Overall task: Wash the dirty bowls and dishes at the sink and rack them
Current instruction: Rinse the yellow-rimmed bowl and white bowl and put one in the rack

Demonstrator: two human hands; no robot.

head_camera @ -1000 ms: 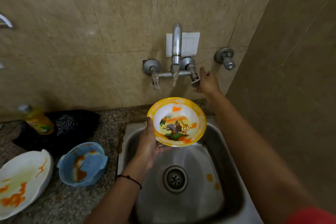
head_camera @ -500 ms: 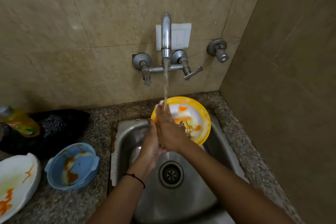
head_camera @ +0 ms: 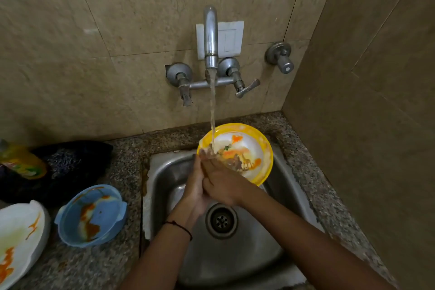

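Nearest us on the left, the desk (head_camera: 98,268) carries a white plate (head_camera: 18,238) and a blue bowl (head_camera: 91,215), both streaked with orange sauce (neither looks washed yet, as far as we can judge). To their right sits the steel sink (head_camera: 247,263), its drain (head_camera: 221,220) just below our wrists. Above the drain our left hand (head_camera: 195,186) grips the yellow bowl (head_camera: 255,148) by its near-left rim, holding it tilted toward us over the far part of the basin; how that hand curls behind the bowl is hidden. Our right hand (head_camera: 222,185) lies against the left one, its fingers (head_camera: 208,160) stretched fairly straight and gripping nothing. Their tips press on the bowl's inner wall just where the stream of water (head_camera: 213,106) lands. Orange smears show on the printed inside, to the right of those tips. We judge this to be the rinse-and-rub of the first piece, with the task barely begun. The next move calls for sweeping the right hand across the smears while the left turns the bowl under the stream, firmly, since a wet bowl slips. Farther left, a yellow bottle (head_camera: 21,162) sits against a dark cloth (head_camera: 70,162); on the far wall is the tap (head_camera: 210,37). No rack is in view.
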